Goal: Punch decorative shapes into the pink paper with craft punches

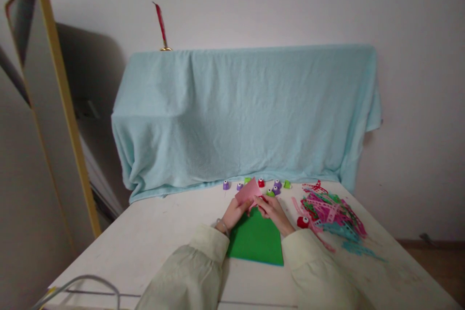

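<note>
Nearest lies a green paper sheet (256,242) on the counter (152,237), seemingly uncut. Just above it the left hand (235,212) and right hand (273,209) hold a pink paper piece (248,191), fingers closed on it; a small red punch seems pressed at its edge. At 3 o'clock, a heap of punched paper strips (332,213) suggests much is done. Farther, small craft punches (272,186) stand before a light blue blanket (247,111). No writing is readable.

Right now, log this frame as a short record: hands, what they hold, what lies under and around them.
left hand: holds pink paper piece
right hand: on the paper's right edge; a red item at its fingers, unclear
under hands: green sheet on white table
right side: pile of punched paper scraps, red punch
behind: small craft punches, light blue blanket
</note>
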The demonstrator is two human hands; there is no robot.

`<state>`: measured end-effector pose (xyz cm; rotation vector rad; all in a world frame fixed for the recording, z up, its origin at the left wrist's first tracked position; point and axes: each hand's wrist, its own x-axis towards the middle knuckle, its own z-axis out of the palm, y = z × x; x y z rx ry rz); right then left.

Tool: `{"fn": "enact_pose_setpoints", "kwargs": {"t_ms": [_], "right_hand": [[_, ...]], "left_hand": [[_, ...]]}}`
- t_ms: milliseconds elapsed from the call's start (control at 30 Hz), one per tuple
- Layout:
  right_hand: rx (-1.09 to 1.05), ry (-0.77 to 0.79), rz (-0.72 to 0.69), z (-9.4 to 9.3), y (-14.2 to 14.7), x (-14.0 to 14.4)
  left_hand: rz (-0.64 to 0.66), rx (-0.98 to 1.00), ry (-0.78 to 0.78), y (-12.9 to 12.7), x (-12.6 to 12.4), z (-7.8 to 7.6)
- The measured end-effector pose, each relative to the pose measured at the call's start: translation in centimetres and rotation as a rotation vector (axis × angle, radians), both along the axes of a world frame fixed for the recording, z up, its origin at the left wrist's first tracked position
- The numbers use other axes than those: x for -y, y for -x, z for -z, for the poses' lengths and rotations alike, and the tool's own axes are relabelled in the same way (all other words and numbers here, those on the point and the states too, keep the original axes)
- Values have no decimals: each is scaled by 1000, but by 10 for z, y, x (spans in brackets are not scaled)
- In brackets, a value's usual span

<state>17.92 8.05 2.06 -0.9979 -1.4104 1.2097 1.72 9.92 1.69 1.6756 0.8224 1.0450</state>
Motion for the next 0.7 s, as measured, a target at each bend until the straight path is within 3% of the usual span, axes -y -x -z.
{"fn": "enact_pose_setpoints", "kwargs": {"t_ms": [333,700], "right_hand": [[-10,-59,31,3,1,-2],[-22,-63,94,-1,0,-3]], "left_hand": [[-85,-158,-124,4,-2,3],[-98,-193,-210,6,-6,6]]}}
